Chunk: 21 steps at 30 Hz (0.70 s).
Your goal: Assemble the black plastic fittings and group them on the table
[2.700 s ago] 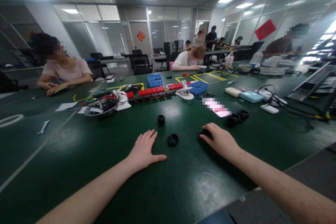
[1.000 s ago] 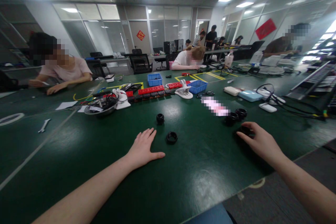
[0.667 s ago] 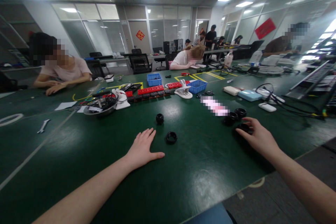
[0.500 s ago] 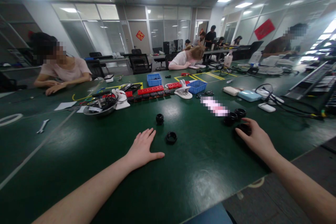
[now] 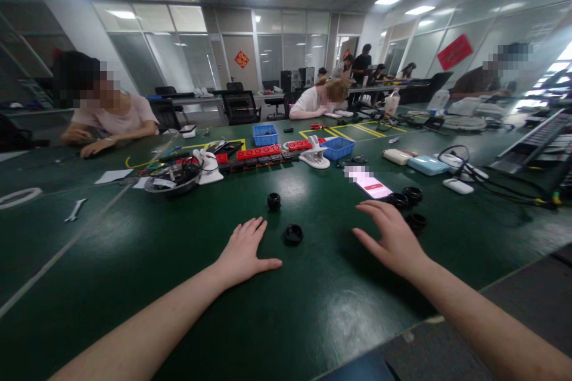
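My left hand lies flat and open on the green table, fingers spread. Just to its right sits a black ring-shaped part, and a taller black cylindrical part stands beyond it. My right hand hovers open over the table, fingers stretched out, holding nothing. To its right lie three more black round parts: one close by the hand, two others behind it beside a phone.
Farther back lie a cable-filled bowl, red and black power strips, blue bins, white clamps and a wrench. Power banks and cables are at the right. Other people sit across the table and beyond.
My right hand carried a black part to the right, set it down by the other two, let go and swung back left, open. My left hand stayed flat.
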Each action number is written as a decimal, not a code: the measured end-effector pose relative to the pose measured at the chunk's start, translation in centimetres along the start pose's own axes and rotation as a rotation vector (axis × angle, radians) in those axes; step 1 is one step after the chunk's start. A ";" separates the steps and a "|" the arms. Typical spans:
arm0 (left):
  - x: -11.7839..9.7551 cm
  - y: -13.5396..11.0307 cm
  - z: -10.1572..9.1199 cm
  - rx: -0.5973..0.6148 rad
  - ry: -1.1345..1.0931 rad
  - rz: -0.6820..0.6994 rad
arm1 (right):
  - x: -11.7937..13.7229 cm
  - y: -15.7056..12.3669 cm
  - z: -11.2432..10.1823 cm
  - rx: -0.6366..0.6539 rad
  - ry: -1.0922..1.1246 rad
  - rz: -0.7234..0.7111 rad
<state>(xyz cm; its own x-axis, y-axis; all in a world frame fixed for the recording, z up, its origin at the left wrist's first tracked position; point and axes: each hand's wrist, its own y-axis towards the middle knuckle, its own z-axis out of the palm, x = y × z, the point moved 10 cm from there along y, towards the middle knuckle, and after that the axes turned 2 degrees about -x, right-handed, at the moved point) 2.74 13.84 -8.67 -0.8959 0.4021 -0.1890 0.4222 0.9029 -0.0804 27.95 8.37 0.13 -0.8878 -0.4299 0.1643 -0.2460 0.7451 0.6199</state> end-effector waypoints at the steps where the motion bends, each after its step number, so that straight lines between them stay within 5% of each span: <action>1: 0.0 0.0 0.0 -0.004 0.000 0.001 | 2.1 0.9 1.1 0.062 0.026 -0.062; 4: -0.1 0.0 0.0 -0.018 0.002 0.006 | 6.9 3.2 4.3 0.203 0.105 -0.156; 10: -0.3 0.1 0.0 -0.040 0.014 0.020 | 12.8 4.9 10.3 0.369 0.149 -0.263; 15: -0.2 0.2 0.1 -0.035 0.011 0.021 | 13.8 4.6 13.6 0.436 0.151 -0.270; 21: -0.1 0.3 0.2 -0.039 0.022 0.023 | 13.1 4.6 14.1 0.450 0.198 -0.258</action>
<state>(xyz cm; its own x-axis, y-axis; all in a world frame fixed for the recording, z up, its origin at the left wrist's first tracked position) 2.95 14.03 -8.90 -0.8888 0.4261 -0.1688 0.4378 0.8983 -0.0381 9.72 13.41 -5.68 -0.6975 -0.6824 0.2185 -0.6261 0.7287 0.2774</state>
